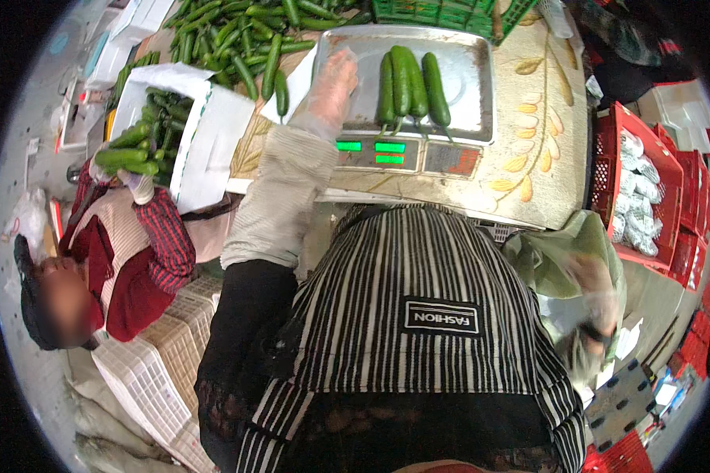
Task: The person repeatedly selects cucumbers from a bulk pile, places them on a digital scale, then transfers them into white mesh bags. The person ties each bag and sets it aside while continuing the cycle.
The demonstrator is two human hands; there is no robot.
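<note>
My left hand (pixel 334 83), in a clear plastic glove, reaches over the left rim of a metal weighing tray (pixel 367 118); its finger closure is unclear. Several green cucumbers (pixel 408 83) lie side by side on the tray, one set slightly apart at the right. Below the tray is the scale's lit display panel (pixel 384 152). At the lower right, my right hand (pixel 597 304) is blurred over a green bag (pixel 559 254); whether it grips anything is unclear. More cucumbers (pixel 236 35) are heaped on the table left of the scale.
At left, another person (pixel 124 248) holds cucumbers over an open white box (pixel 204 142) with cucumbers inside. A green plastic crate (pixel 432 13) stands behind the scale. Red crates (pixel 671 189) with white-wrapped items stand at right. A pale plastic crate (pixel 148 378) is at lower left.
</note>
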